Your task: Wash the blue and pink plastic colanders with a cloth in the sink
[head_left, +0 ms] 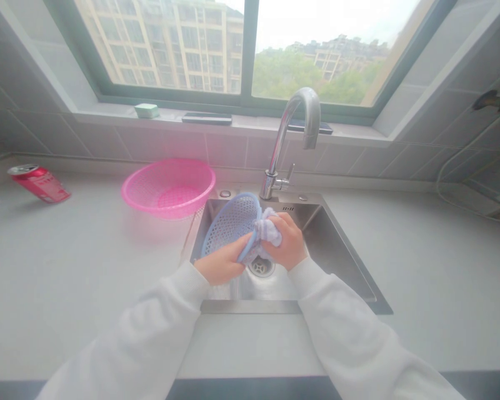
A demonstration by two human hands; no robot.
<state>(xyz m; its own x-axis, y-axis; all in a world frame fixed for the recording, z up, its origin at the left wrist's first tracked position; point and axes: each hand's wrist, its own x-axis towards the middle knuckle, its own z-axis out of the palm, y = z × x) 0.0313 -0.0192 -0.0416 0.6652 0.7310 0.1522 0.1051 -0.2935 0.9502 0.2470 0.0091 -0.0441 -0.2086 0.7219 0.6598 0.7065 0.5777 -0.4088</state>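
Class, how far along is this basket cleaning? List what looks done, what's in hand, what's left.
Done: perhaps the pink basket, on the counter, though nothing proves it was washed. In hand: the left hand grips the blue basket over the sink while the right hand presses a cloth to its rim. Left: probably the rest of the blue basket.

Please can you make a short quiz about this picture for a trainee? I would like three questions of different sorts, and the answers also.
1. True or false: the pink basket stands inside the sink.
2. Which one is wrapped around the cloth at the blue basket: the left hand or the right hand?
3. Fill in the blank: the red can lies on its ____ on the counter.

Key:
1. False. It stands on the counter, beside the sink.
2. The right hand.
3. Side.
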